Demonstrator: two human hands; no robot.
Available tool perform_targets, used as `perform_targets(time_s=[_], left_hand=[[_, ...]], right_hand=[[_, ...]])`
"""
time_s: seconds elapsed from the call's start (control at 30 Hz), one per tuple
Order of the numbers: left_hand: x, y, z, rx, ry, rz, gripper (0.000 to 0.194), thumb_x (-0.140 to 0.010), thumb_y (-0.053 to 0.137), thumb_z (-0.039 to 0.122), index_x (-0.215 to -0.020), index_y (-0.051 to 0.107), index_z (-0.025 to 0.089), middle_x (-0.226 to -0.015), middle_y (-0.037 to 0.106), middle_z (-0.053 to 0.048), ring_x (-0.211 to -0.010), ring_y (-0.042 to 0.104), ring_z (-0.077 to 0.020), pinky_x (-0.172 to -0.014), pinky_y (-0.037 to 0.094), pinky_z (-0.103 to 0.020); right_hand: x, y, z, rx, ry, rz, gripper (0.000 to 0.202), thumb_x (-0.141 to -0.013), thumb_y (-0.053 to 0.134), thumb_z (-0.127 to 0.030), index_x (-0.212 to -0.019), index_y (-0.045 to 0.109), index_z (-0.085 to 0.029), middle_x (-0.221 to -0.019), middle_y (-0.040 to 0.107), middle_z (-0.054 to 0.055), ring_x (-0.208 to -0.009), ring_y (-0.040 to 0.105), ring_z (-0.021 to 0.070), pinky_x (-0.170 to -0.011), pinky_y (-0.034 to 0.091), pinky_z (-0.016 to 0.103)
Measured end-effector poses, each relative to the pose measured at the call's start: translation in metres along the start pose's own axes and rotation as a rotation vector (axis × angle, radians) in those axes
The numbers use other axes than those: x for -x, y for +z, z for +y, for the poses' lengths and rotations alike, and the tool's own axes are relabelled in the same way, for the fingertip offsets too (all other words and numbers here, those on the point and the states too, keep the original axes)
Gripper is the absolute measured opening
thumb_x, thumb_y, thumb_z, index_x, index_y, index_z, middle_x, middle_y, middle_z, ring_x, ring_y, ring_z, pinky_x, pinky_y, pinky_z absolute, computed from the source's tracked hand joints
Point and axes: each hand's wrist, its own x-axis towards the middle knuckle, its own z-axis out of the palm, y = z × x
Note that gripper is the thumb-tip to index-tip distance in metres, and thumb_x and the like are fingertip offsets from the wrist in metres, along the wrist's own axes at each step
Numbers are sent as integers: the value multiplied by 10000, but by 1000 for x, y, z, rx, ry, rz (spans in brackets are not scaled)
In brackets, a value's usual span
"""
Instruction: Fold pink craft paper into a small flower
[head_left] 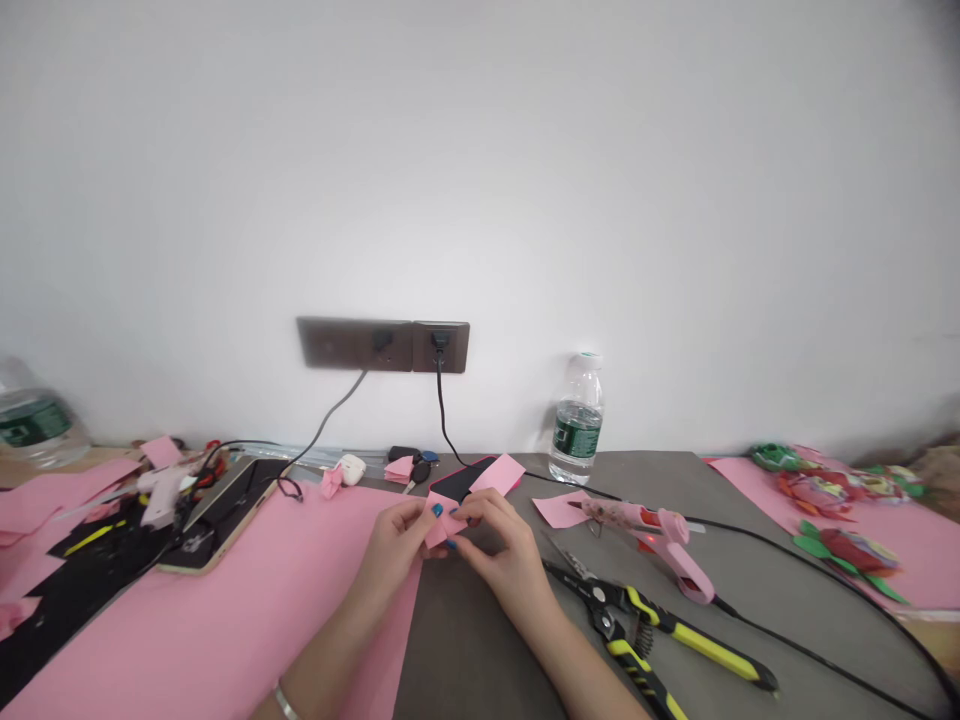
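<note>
Near the middle of the table, my left hand (391, 545) pinches a small pink paper piece (441, 522) from the left. The fingertips of my right hand (499, 545) close on the same paper from the right. The piece looks folded or creased, and my fingers cover part of it. Just behind my hands lies a dark phone with a pink edge (461, 483), with a loose pink paper strip (498, 474) resting on it. A large pink sheet (300, 590) spreads beneath and left of my left hand.
On the right lie a pink glue gun (664, 545) with a black cord, yellow-black pliers (637, 620) and paper flowers (855, 550). A water bottle (577, 425) stands by the wall. A phone (225, 515) and another glue gun (161, 492) are on the left.
</note>
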Motion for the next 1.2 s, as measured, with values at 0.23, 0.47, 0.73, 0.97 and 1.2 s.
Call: perform_targets(time_s=[0.23,0.47,0.73,0.97,1.2], left_hand=[[2,2,3,-21,17,1,400,-692,742,537,-703,722,138,-718,689,-58,-680,623,-167,-603,543,-253],[-4,-2,-4,-55,18,-26,409,-654,765,541,-685,700,138,-640,646,-26,-638,631,-174,-563,535,-254],[-2,-2,-3,-80,22,-27,381,-711,732,518,-766,731,141,-676,646,-30,-642,603,-159,-585,546,-262],[-3,-3,-7,-79,23,-47,384,-715,723,526,-746,716,143,-681,659,-34,-644,637,-171,-583,537,-258],[-4,-5,-9,-243,195,-90,291,-796,658,424,-706,672,148,-661,592,-15,-642,572,-160,-579,497,-241]], right_hand=[[0,0,1,-5,10,-11,76,-821,641,-153,-827,678,-220,-871,646,55,-761,596,197,-696,465,316],[0,-1,-4,4,28,45,137,-849,562,-123,-770,637,-205,-921,609,74,-894,592,216,-787,459,327],[0,0,-6,-36,15,-25,98,-793,640,-139,-854,626,-215,-924,606,57,-809,577,201,-729,470,312],[0,0,-3,-30,26,-27,129,-828,585,-110,-751,604,-212,-880,595,51,-817,582,197,-728,449,296],[2,2,-5,4,53,7,148,-875,490,-116,-767,515,-213,-795,569,31,-752,546,184,-688,423,275]])
